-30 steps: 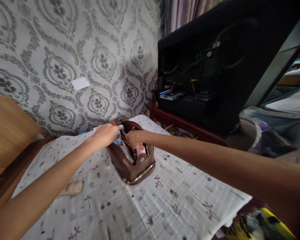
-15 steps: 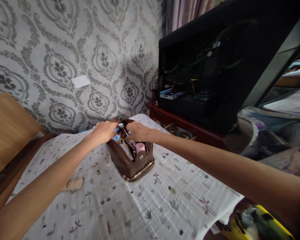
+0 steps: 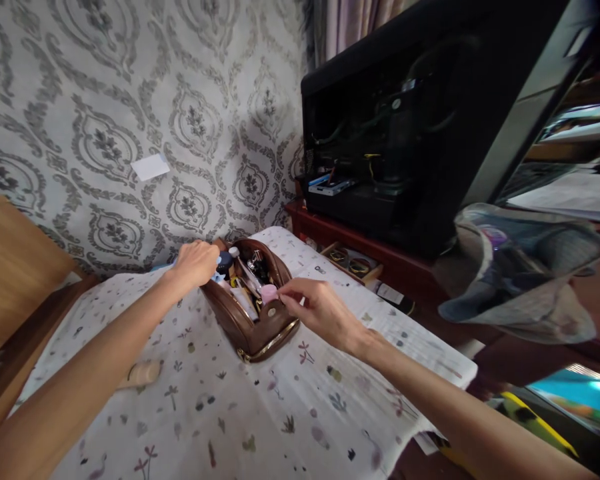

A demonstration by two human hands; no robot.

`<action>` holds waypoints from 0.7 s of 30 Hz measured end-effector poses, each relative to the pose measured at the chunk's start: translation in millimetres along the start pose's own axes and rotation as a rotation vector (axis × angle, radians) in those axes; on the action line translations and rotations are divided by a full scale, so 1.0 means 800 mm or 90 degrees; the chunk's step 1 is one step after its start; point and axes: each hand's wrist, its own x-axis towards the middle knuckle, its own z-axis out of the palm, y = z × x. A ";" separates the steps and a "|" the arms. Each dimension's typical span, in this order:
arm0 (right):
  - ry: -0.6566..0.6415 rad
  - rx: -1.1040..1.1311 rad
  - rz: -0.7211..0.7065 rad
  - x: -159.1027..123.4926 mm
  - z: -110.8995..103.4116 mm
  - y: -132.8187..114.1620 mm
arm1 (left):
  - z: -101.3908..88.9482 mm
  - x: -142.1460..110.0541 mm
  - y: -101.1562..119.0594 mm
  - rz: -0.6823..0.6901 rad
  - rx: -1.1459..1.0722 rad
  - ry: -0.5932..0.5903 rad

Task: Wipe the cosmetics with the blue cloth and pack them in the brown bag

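A brown zip-up bag (image 3: 265, 337) stands wide open on the patterned white cloth, packed with small items. Among them I see a pink lid (image 3: 269, 293), a white-capped bottle (image 3: 235, 253), a dark round item (image 3: 224, 262) and something light blue. At the bag's far left rim my left hand (image 3: 196, 263) is closed over the edge, its fingertips partly hidden. My right hand (image 3: 325, 310) is at the right rim, thumb and forefinger pinched beside the pink lid; what lies between them is not clear. A beige bottle (image 3: 141, 375) lies near my left forearm.
A large black glass-fronted case (image 3: 380, 153) stands on a dark red surface at the right. In front of it are an open drawer (image 3: 353, 263) and a greyish fabric bag (image 3: 525, 273). A wooden board (image 3: 25, 267) borders the left; patterned wallpaper is behind.
My right hand has come out of the bag's interior and moved toward me to its right rim near the pink lid. My left hand remains at the far left rim. The view has shifted slightly right.
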 end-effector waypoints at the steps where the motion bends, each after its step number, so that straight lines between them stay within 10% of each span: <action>1: -0.002 0.007 -0.001 -0.006 0.000 0.002 | 0.000 0.001 0.000 -0.003 0.001 0.000; 12: -0.013 0.043 -0.011 -0.035 0.006 -0.002 | 0.001 -0.008 -0.003 -0.005 -0.034 0.048; 21: 0.016 0.120 -0.014 -0.038 0.030 -0.006 | 0.061 -0.061 -0.022 -0.101 -0.461 0.407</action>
